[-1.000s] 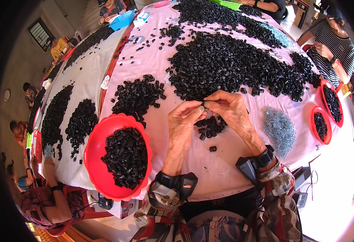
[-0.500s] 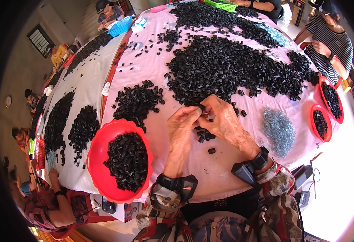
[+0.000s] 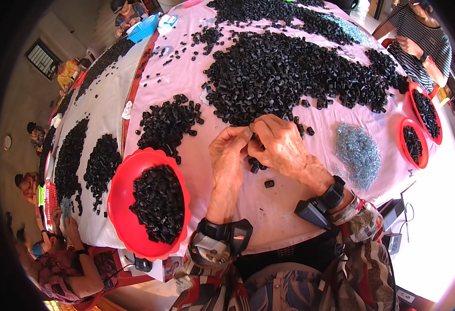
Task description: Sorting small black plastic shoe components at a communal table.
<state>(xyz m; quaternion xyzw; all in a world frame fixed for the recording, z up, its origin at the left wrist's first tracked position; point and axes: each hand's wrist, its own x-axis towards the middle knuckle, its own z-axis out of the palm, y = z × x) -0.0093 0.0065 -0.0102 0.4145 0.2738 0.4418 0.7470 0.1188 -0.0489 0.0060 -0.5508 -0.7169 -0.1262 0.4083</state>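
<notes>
In front of me my left hand (image 3: pixel 228 153) and my right hand (image 3: pixel 283 146) meet at their fingertips, over the near edge of the big heap of small black plastic pieces (image 3: pixel 289 72). The thumb and fingers of the left pinch a small black plastic piece, mostly covered by the fingers. My right fingers are bent and pressed together against it; whatever they hold is hidden. Several loose black pieces lie under the hands, one black piece (image 3: pixel 269 183) nearer me. Right of my right hand is a pile of tiny clear bluish pieces (image 3: pixel 358 155).
A red scalloped bowl (image 3: pixel 122 207) of black pieces stands by my left forearm. Two red bowls (image 3: pixel 406 124) sit at the right edge. Smaller black heaps (image 3: pixel 168 124) lie left on the pink cloth (image 3: pixel 279 217). Several co-workers sit around, one in a striped shirt (image 3: pixel 424 46).
The view has shifted slightly, so the table's things sit a little further left and up. My right hand has turned, its back now covering more of the fingertips and of the black piece.
</notes>
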